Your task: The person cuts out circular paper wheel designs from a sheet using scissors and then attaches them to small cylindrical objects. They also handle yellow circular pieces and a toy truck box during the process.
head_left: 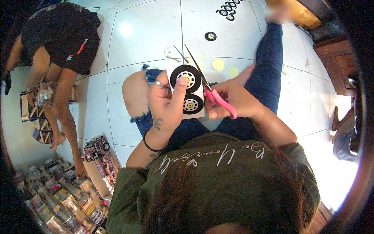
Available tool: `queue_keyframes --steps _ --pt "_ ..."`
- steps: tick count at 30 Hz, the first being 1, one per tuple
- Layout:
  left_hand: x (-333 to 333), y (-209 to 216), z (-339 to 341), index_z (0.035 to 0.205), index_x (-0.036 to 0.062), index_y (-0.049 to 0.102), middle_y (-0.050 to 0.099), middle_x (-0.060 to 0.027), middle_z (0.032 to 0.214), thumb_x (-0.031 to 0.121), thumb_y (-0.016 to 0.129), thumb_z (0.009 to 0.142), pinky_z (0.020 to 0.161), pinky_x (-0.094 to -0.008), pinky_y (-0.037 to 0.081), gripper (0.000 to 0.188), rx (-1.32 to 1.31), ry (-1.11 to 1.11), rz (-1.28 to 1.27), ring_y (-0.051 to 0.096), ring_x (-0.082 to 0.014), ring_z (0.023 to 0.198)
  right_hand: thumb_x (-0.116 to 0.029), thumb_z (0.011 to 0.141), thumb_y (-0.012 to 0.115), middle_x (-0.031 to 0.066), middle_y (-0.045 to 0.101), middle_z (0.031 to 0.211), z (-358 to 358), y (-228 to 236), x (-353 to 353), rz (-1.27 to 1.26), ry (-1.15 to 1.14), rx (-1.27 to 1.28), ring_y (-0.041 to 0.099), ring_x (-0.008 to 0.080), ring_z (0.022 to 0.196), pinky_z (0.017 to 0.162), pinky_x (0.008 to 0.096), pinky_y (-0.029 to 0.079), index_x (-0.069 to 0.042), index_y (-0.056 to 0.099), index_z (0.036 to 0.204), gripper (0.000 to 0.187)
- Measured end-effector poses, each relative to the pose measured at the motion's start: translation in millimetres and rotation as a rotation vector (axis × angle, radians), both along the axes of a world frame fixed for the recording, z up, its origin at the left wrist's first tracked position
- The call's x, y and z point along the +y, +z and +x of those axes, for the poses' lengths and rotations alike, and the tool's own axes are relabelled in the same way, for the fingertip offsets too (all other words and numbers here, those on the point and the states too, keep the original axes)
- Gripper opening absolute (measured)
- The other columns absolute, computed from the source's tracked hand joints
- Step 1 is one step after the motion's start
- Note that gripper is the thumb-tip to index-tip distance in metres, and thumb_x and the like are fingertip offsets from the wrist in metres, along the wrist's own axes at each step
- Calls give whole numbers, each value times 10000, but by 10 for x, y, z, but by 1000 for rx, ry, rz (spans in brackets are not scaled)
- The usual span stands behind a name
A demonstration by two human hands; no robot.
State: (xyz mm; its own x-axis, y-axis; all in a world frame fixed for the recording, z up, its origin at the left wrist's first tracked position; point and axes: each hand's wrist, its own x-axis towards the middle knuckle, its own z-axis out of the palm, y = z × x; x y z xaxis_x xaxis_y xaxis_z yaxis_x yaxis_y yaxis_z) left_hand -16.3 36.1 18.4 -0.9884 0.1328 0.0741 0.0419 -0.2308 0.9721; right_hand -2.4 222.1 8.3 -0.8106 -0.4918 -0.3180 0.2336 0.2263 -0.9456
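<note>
A white sheet point(198, 113) printed with two black wheel pictures is pinched in my left hand point(165, 93), the thumb lying across the upper wheel picture point(193, 86). Below it on the sheet is the second wheel picture point(191, 104). My right hand point(235, 97) grips pink-handled scissors point(224, 103). Their dark blades point(191, 54) are apart and point up and away, along the sheet's right edge beside the upper wheel. Whether the blades bite into the paper I cannot tell.
A cut-out wheel picture point(210, 36) lies on the tiled floor, with a strip of several more point(230, 9) farther off. Pale yellow discs point(218, 65) lie near my foot. At left a person in black point(66, 35) bends beside a cardboard box point(97, 173) and several packaged items point(58, 199).
</note>
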Motion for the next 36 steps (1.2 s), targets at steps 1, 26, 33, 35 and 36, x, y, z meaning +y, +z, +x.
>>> queue_keyframes --steps 1,26,33,35,36 --pt "4 -2 5 967 -16 556 624 -51 872 111 557 883 657 -205 452 152 32 5 -12 566 -67 756 -448 600 787 46 595 623 -8 3 -11 -1 4 0 537 112 580 537 244 420 -13 637 724 477" --pt "40 44 25 943 -24 572 638 -64 834 92 582 865 669 -213 441 140 210 129 -233 558 -74 750 -444 581 804 47 589 586 39 85 -156 6 -139 20 514 96 534 501 249 402 -2 648 700 484" --pt "-44 133 -16 945 -26 570 637 -64 833 88 584 864 664 -212 442 140 341 73 -361 553 -71 744 -446 581 804 43 575 558 6 101 -103 75 -85 56 507 101 512 481 239 386 -10 631 654 475" --pt "-42 136 -4 946 -27 570 635 -62 831 84 584 863 661 -213 442 139 312 67 -331 551 -70 741 -454 577 804 39 568 551 6 104 -110 47 -87 57 499 100 502 472 239 379 -12 624 641 482" --pt "-35 136 10 946 -28 569 634 -61 829 81 583 863 660 -213 442 138 285 64 -307 550 -70 738 -457 577 803 36 563 546 4 107 -115 40 -89 69 493 99 497 467 240 374 -12 621 637 484"
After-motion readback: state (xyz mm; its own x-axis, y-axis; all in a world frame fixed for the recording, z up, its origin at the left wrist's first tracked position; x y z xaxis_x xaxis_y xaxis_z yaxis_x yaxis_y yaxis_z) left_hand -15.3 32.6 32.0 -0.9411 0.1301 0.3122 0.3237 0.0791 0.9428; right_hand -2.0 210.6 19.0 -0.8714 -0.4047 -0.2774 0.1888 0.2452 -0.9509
